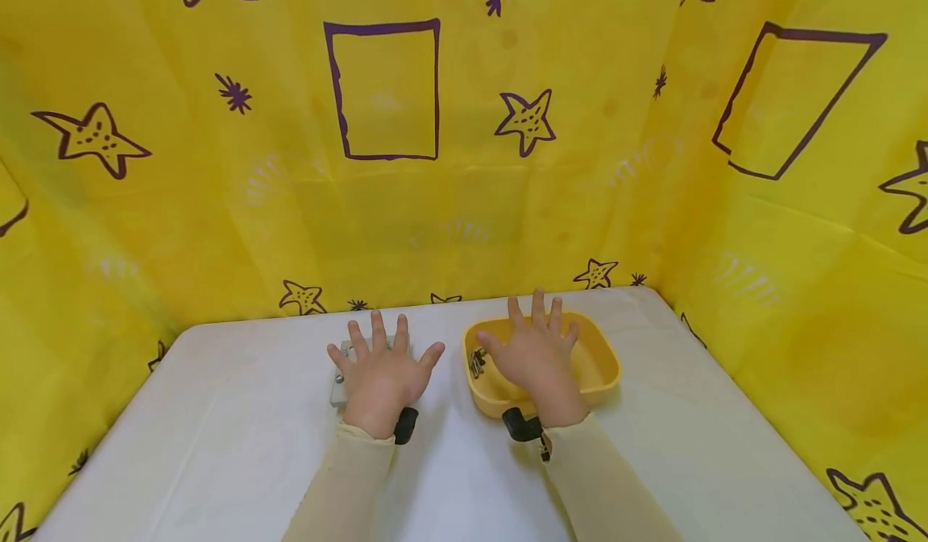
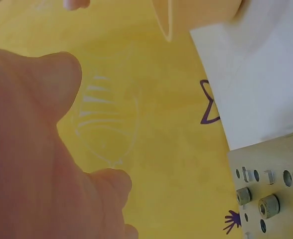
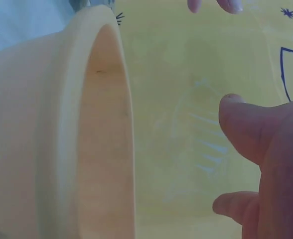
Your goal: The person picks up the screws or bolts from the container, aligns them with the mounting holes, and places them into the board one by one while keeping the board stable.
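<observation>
My left hand [image 1: 383, 379] is spread flat in the air over a grey metal block [image 1: 337, 395], holding nothing. In the left wrist view the block [image 2: 281, 169] has rows of holes, with socket-head screws [image 2: 269, 206] standing up in it. My right hand [image 1: 538, 357], fingers also spread and nothing in its grasp, hovers over a yellow plastic bin [image 1: 605, 357]. A few small metal screws [image 1: 476, 362] lie at the bin's left side. In the right wrist view the bin's rim [image 3: 62, 124] stands apart from the thumb. My right hand hides part of the bin's interior.
Both things sit on a white-covered table [image 1: 239, 421]. Yellow cloth walls [image 1: 406, 204] with purple star and frame drawings enclose the back and both sides. A black wrist camera [image 1: 522, 425] is strapped at my right wrist, another [image 1: 406, 426] at my left.
</observation>
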{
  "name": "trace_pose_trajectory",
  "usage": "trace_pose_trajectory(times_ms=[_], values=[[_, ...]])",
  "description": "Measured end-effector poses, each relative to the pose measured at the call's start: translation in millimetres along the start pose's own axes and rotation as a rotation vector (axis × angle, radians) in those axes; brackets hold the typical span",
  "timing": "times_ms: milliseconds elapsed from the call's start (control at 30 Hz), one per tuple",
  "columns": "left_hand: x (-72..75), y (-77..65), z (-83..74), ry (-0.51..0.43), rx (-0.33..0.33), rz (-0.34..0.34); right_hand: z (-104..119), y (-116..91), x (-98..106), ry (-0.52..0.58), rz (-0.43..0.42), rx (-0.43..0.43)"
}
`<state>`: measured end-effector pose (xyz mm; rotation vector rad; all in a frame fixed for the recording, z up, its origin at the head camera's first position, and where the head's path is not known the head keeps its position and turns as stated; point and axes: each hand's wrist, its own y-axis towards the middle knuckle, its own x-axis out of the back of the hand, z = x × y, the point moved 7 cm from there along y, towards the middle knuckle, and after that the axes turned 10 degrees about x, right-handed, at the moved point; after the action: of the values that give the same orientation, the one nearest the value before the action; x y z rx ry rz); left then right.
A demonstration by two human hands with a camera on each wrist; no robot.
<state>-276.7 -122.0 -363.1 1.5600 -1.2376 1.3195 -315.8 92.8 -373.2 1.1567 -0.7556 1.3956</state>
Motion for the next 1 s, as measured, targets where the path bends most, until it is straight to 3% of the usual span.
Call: trace_pose_trajectory(times_ms=[433,833,933,1000], values=[[-2.3,7.4,1.1,-0.014,-0.018,-0.042,3,5,3,-0.018,-0.014,0.028],[-1.2,8.5,-1.0,-0.011,-0.029,-0.022,4,7,11,0.006,0.009,0.048],[-1.2,13.7,6.3,-0.050,-0.059,0.022,3,10,11,0.071,-0.004,0.084],[1.1,18.7,18.5,-0.112,-0.114,0.071,-2,13,9,0.228,-0.006,0.129]])
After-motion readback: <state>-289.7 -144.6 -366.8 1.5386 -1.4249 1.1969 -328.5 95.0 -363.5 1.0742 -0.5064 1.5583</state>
